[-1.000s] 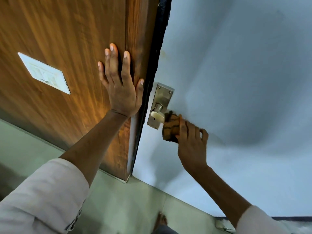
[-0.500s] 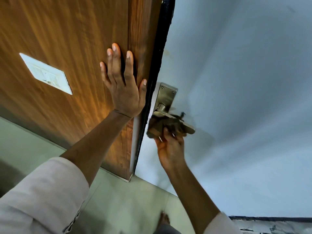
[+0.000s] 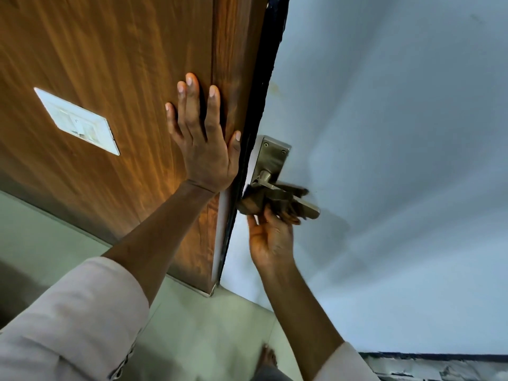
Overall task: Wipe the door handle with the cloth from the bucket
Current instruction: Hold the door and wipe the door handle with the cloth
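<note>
My left hand lies flat against the wooden panel, a warm brown surface with long streaky grain and a soft sheen; its fingers are spread and straight, palm pressed on, holding nothing, the thumb reaching toward the dark, rough-edged strip that runs down the panel's side. Further left on the wood sits a white rectangular switch plate, smooth and slightly glossy; any marking on it is too small for me to read. Beyond the dark strip is the pale blue-grey door, matte and plain, and on it the door handle: a dull brushed-metal lever with a rounded end, sticking out from an oblong backplate of the same metal with two small screws at its top corners. I see no brand or writing on the metal. My right hand comes up from below the lever, palm turned toward me, fingers curled up around the cloth, a limp, crumpled brownish rag. The cloth is draped over and under the lever near its neck, touching the metal, and blurred at its edges. My fingertips press the rag against the lever's underside. Pale sleeves cover both forearms, and below is a smooth greenish floor.
</note>
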